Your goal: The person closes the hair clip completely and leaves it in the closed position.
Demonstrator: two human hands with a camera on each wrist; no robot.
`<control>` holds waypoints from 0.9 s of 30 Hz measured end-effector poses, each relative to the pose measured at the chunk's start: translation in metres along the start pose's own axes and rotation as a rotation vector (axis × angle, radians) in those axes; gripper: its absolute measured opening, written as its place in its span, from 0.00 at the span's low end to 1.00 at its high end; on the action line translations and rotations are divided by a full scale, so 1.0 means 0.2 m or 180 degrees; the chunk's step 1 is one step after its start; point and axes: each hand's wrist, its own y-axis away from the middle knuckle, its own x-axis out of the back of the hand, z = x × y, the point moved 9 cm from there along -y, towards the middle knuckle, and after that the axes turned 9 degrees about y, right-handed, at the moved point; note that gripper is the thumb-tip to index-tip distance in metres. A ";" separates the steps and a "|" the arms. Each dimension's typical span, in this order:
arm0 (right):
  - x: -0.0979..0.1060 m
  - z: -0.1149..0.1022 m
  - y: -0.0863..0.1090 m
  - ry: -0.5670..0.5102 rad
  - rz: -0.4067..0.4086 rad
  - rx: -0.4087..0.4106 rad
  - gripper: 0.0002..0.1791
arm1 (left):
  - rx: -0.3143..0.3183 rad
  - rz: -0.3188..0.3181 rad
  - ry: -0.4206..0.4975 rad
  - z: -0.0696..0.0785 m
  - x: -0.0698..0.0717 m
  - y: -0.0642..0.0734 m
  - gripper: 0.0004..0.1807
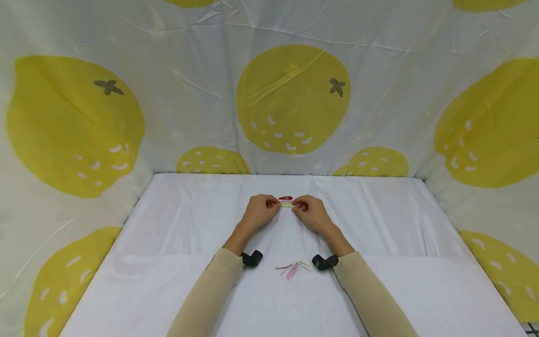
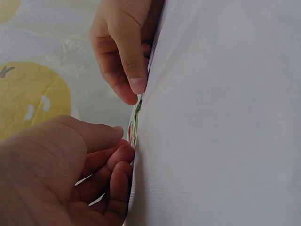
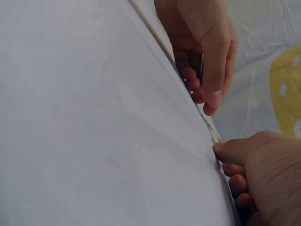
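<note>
Toward the back of the white table, my left hand [image 1: 260, 211] and right hand [image 1: 312, 213] meet over a small row of hair clips. A yellow-green hair clip [image 1: 287, 205] lies nearest me in that row, and the fingertips of each hand pinch one end of it. Just behind it is a pinkish clip, with a red snap hair clip [image 1: 285, 198] farthest back. In the left wrist view the green clip [image 2: 137, 117] shows edge-on between both hands. The right thumb presses on the clip's end [image 3: 215, 136] in the right wrist view.
Between my forearms lies a loose group of clips: a pink snap hair clip [image 1: 292, 272], a pale yellowish clip [image 1: 304, 265] and a thin brownish one [image 1: 283, 267]. A lemon-print cloth [image 1: 202, 93] hangs behind and at both sides of the white table [image 1: 168, 290].
</note>
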 end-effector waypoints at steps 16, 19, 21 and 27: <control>0.03 -0.06 0.10 0.0095 -0.0479 0.0292 0.22 | -0.0025 -0.0490 0.0142 0.00 0.01 0.11 0.17; 0.03 -0.06 0.12 0.0084 -0.0533 0.0299 0.23 | -0.0023 -0.0563 0.0153 0.00 0.02 0.13 0.18; 0.04 -0.07 0.13 0.0063 -0.0560 0.0306 0.23 | -0.0001 -0.0628 0.0133 0.00 0.03 0.14 0.18; 0.07 -0.09 0.16 -0.0034 -0.0628 0.0401 0.23 | 0.0135 -0.0761 0.0193 0.01 0.08 0.17 0.16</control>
